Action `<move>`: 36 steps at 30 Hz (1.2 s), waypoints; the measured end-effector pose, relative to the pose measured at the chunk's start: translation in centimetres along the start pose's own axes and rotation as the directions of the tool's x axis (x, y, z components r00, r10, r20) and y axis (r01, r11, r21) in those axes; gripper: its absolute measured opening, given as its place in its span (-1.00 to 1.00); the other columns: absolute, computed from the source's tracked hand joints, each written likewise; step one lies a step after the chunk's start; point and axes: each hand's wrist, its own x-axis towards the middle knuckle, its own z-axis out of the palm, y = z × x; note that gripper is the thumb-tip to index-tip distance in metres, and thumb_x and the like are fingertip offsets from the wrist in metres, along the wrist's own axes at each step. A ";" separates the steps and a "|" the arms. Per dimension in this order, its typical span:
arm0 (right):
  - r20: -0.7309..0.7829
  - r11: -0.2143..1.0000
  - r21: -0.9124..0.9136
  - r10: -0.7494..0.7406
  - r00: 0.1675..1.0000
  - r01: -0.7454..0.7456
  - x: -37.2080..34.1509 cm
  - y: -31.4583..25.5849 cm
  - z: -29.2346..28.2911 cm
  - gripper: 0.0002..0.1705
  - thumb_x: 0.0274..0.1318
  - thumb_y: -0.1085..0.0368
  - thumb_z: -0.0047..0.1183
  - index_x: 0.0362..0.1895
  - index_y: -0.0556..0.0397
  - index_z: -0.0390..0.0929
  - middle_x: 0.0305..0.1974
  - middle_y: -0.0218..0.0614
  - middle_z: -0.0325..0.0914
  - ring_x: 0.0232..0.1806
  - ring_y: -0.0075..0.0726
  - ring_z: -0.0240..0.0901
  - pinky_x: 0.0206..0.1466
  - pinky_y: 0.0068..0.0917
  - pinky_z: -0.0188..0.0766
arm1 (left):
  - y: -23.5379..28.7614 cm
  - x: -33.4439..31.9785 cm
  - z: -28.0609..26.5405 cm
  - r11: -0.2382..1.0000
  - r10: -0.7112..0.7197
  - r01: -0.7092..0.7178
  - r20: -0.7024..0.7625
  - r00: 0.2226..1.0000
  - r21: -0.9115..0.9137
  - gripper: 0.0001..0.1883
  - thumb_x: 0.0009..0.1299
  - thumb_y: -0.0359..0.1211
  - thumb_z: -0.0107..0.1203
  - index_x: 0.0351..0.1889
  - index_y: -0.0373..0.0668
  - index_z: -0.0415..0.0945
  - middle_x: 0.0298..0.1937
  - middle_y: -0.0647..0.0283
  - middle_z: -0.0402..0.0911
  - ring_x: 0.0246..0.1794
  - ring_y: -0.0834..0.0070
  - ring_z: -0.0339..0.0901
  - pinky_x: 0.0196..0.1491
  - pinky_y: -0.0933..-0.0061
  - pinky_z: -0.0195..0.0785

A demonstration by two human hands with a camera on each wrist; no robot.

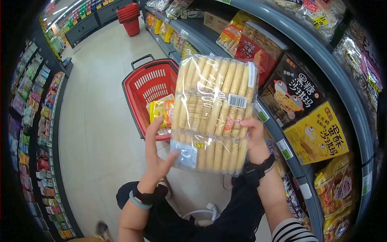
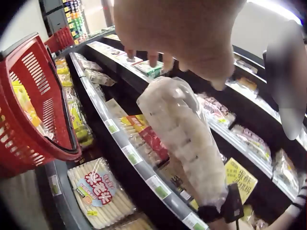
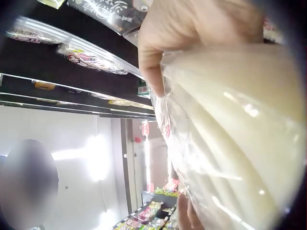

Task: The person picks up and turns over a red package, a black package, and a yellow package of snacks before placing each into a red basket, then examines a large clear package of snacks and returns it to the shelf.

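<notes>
A large clear bag of pale stick snacks is held up in front of the body, its barcode side facing the head camera. The right hand grips its right edge, thumb over the front; the right wrist view shows the right hand curled on the wrapper. At the bag's lower left, the left hand has its fingers spread, the thumb at the corner by the pale blue label; whether it touches is unclear. In the left wrist view the left hand is above the bag seen edge-on.
A red basket with a yellow packet inside stands on the floor beyond the bag. Shelves with boxed and bagged snacks rise close on the right. Another shelf of packets lines the left, and stacked red baskets stand farther back.
</notes>
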 end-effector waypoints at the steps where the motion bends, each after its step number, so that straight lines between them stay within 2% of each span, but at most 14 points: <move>1: 0.027 1.000 0.006 0.013 1.000 -0.013 -0.1 0.1 0.0 -0.31 -0.26 0.40 -0.08 0.13 0.32 0.31 0.00 0.06 0.46 0.00 0.02 0.46 0.14 -0.11 0.39 | 0.2 0.3 0.1 0.977 -0.132 0.142 0.068 0.989 -0.159 -0.18 0.28 0.12 0.01 0.35 -0.21 0.07 0.35 0.11 0.17 0.31 0.25 0.18 0.34 0.29 -0.03; 2: 0.055 1.000 0.011 0.028 0.998 -0.029 -0.2 0.2 0.0 -0.31 -0.28 0.38 -0.08 0.12 0.32 0.32 -0.01 0.06 0.47 -0.01 0.02 0.46 0.13 -0.11 0.39 | -0.3 0.5 0.3 0.976 -0.137 0.146 0.068 0.988 -0.159 -0.18 0.28 0.12 0.01 0.35 -0.21 0.07 0.35 0.11 0.17 0.31 0.25 0.18 0.34 0.29 -0.03; 4: 0.121 0.995 0.060 0.077 0.990 -0.085 0.1 0.6 -1.1 -0.29 -0.27 0.41 -0.07 0.15 0.32 0.29 0.02 0.05 0.45 0.03 0.01 0.44 0.17 -0.12 0.37 | -1.3 0.5 0.5 0.603 -0.308 0.449 0.327 0.894 -0.660 -0.25 0.37 0.07 -0.07 0.35 -0.25 0.06 0.33 0.15 0.21 0.30 0.32 0.20 0.31 0.33 0.03; 8: 0.154 0.984 0.086 0.143 0.978 -0.157 0.4 1.3 -1.4 -0.27 -0.30 0.44 -0.07 0.16 0.33 0.27 0.04 0.04 0.44 0.06 0.01 0.42 0.19 -0.13 0.34 | -0.4 -0.4 0.1 0.331 -0.429 0.624 0.476 0.767 -0.708 -0.32 0.39 -0.04 -0.02 0.31 -0.31 0.11 0.23 0.15 0.34 0.21 0.46 0.30 0.22 0.38 0.17; 15: -0.019 0.998 -0.053 0.029 0.999 -0.030 1.4 1.8 0.4 -0.30 -0.12 0.28 0.08 0.19 0.27 0.26 0.08 0.02 0.40 0.11 -0.03 0.37 0.23 -0.15 0.28 | 0.6 1.0 -0.9 0.468 -0.377 0.558 0.416 0.828 -0.685 -0.41 0.24 -0.38 0.16 0.22 -0.34 0.24 0.07 0.21 0.49 0.03 0.51 0.44 0.11 0.48 0.29; 17: -0.150 0.759 -0.532 -0.520 0.841 0.375 2.3 2.2 1.5 -0.16 -0.07 0.07 0.21 0.27 0.16 0.19 0.22 -0.02 0.25 0.28 -0.06 0.18 0.33 -0.19 0.10 | 0.3 1.4 -1.7 0.565 -0.370 0.546 0.401 0.838 -0.619 -0.44 0.25 -0.35 0.17 0.20 -0.32 0.28 0.05 0.22 0.50 0.03 0.52 0.44 0.11 0.47 0.29; 18: -0.145 0.760 -0.532 -0.516 0.844 0.373 2.2 1.8 1.8 -0.16 -0.07 0.07 0.21 0.27 0.16 0.19 0.22 -0.02 0.25 0.28 -0.06 0.18 0.33 -0.19 0.10 | 0.2 1.6 -2.2 0.566 -0.372 0.542 0.394 0.840 -0.621 -0.44 0.25 -0.35 0.17 0.20 -0.32 0.28 0.05 0.22 0.50 0.03 0.52 0.44 0.11 0.47 0.29; 20: 0.439 -0.196 -0.874 -0.712 0.548 0.445 1.3 0.3 2.9 0.01 -0.14 -0.05 0.28 0.34 0.05 0.08 0.33 -0.06 0.08 0.39 -0.06 -0.04 0.40 -0.08 -0.11 | 0.5 1.9 -3.3 0.795 -0.332 0.509 0.465 0.821 -0.330 -0.47 0.26 -0.32 0.17 0.17 -0.30 0.31 0.02 0.26 0.51 0.01 0.55 0.44 0.09 0.46 0.31; 21: 0.451 -0.202 -0.867 -0.706 0.546 0.455 0.5 0.0 4.2 0.01 -0.14 -0.05 0.28 0.34 0.05 0.08 0.33 -0.06 0.08 0.39 -0.06 -0.04 0.40 -0.08 -0.11 | 0.7 1.8 -3.6 0.827 -0.326 0.502 0.512 0.794 -0.253 -0.45 0.23 -0.27 0.20 0.15 -0.30 0.33 -0.01 0.14 0.55 -0.04 0.45 0.50 0.04 0.42 0.35; 23: 0.651 -0.541 -0.677 -0.123 0.749 0.499 -1.6 0.5 6.5 0.13 -0.27 -0.06 0.34 0.37 0.02 0.02 0.33 -0.10 0.09 0.41 -0.06 -0.08 0.41 0.08 -0.24 | 0.6 1.4 -3.4 0.945 -0.228 0.318 0.553 0.801 -0.071 -0.44 0.20 -0.26 0.21 0.14 -0.29 0.34 -0.09 0.06 0.57 -0.12 0.33 0.54 -0.03 0.36 0.38; 25: 0.565 -0.576 -0.560 0.260 0.783 0.596 -2.3 3.3 7.5 0.18 -0.36 -0.05 0.37 0.37 0.02 0.03 0.29 -0.15 0.17 0.40 -0.10 -0.03 0.41 0.18 -0.32 | 1.5 1.1 -3.1 0.947 -0.291 0.086 0.710 0.641 0.311 -0.45 0.14 -0.20 0.21 0.06 -0.24 0.39 -0.38 -0.08 0.56 -0.36 0.01 0.54 -0.24 0.14 0.41; 32: 0.043 -0.453 -0.798 0.615 0.787 0.397 -2.4 8.8 3.1 -0.13 -0.28 0.02 0.32 0.17 0.07 0.31 -0.21 -0.12 0.58 -0.21 0.06 0.53 -0.01 -0.14 0.40 | -0.5 -1.7 -0.8 0.906 -0.181 -0.282 0.892 0.414 0.314 -0.46 0.16 -0.11 0.19 0.07 -0.12 0.40 -0.60 0.08 0.54 -0.59 0.09 0.51 -0.46 0.18 0.38; 34: 0.086 -0.417 -0.826 0.571 0.816 0.379 -1.8 7.8 3.3 -0.26 -0.23 0.01 0.30 0.05 0.09 0.39 -0.29 -0.07 0.58 -0.27 0.11 0.52 -0.15 -0.11 0.42 | -0.1 -0.7 -2.4 0.908 -0.077 -0.265 0.752 0.655 0.324 -0.50 0.16 -0.17 0.20 0.07 -0.08 0.41 -0.54 0.14 0.57 -0.51 0.13 0.55 -0.39 0.21 0.41; 36: 0.122 -0.374 -0.855 0.529 0.840 0.360 -1.1 6.4 3.6 -0.38 -0.19 0.00 0.27 -0.08 0.12 0.46 -0.37 -0.01 0.57 -0.33 0.17 0.51 -0.28 -0.08 0.44 | 0.6 1.0 -4.5 0.892 0.191 -0.300 0.318 0.929 0.339 -0.53 0.22 -0.24 0.17 0.09 -0.13 0.39 -0.20 0.14 0.60 -0.15 0.24 0.55 0.03 0.28 0.31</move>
